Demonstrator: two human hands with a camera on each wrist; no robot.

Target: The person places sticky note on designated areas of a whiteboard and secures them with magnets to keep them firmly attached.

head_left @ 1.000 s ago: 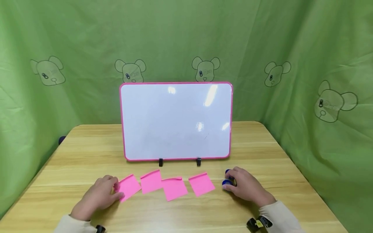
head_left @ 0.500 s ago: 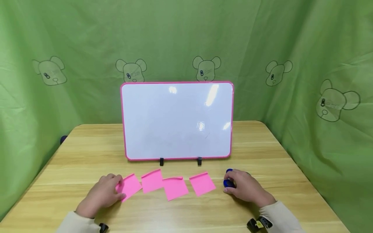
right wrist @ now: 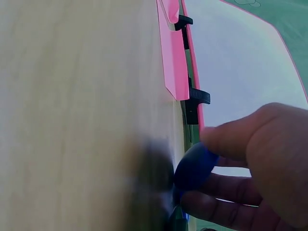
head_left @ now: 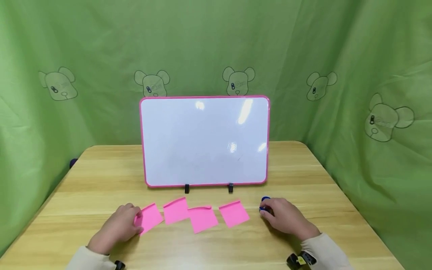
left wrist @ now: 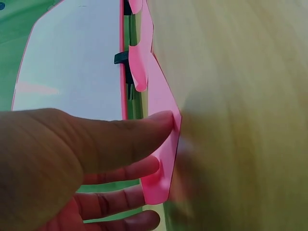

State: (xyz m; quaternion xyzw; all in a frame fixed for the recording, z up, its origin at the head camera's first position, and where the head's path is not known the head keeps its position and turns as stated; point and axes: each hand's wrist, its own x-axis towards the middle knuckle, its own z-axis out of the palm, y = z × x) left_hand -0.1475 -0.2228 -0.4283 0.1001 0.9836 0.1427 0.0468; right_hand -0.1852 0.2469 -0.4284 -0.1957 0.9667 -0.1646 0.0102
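A: How are the hands placed?

B: The left hand (head_left: pixel 118 227) is spread, with its thumb and fingertips set at the near end of the left note (head_left: pixel 150 218). The right hand (head_left: pixel 288 215) is curled, and a blue disc (right wrist: pixel 195 166) is pinched between its thumb and fingers. Whether that disc is raised off the table (head_left: pixel 209 251) cannot be told.

A: What is found close by?

B: Just beyond the right fingertips a second disc (head_left: pixel 266 198) is seen, partly covered. Between the hands, three more notes (head_left: pixel 176 210) are laid in a row, all pink, with a folded strip along each far edge. The one nearest the right hand is set apart from the others.

A: And farther out?

B: Beyond the hands, between them, a pink-rimmed board (head_left: pixel 204 140) is held upright on two black clips (head_left: pixel 187 188). Behind it a green curtain (head_left: pixel 202 45) is hung, printed with cartoon heads. Both wrists are covered by pale sleeves (head_left: pixel 91 259).
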